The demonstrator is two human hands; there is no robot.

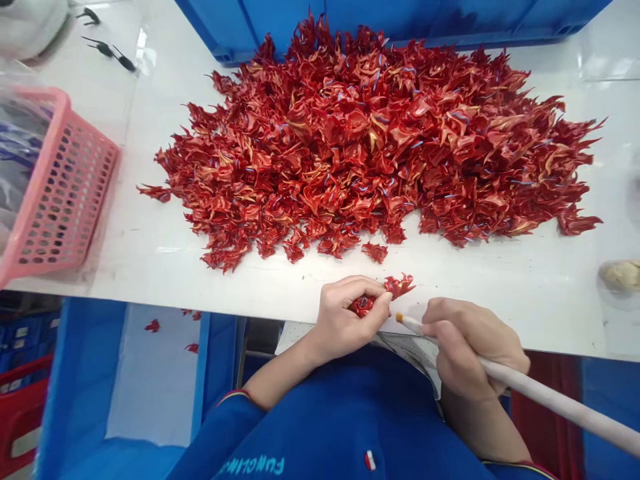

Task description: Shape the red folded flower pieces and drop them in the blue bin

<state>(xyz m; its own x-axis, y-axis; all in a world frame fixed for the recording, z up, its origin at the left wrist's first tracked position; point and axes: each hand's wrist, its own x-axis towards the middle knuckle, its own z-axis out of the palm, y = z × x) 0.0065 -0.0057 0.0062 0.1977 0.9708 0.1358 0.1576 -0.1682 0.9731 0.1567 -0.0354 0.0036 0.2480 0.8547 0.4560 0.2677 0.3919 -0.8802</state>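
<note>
My left hand (337, 320) is closed over the table's front edge, pinching a spiky red plastic piece (399, 286) that sticks out past the fingertips. More glossy red, with a dark spot, shows inside the curl of the fingers; whether it is the same piece I cannot tell. My right hand (473, 347) is wrapped around a white pen-like tool (413, 325) with a brass-coloured tip. The tip points left, a little short of my left fingertips. A thick white tube (565, 403) runs from behind this hand to the lower right.
A large heap of similar red pieces (350, 147) covers the white table (280, 287) before a blue crate (400, 20). At left stands a pink basket (75, 187). Below the edge, a blue bin (85, 393) holds several red pieces on a white sheet. Small dark parts (105, 48) lie far left.
</note>
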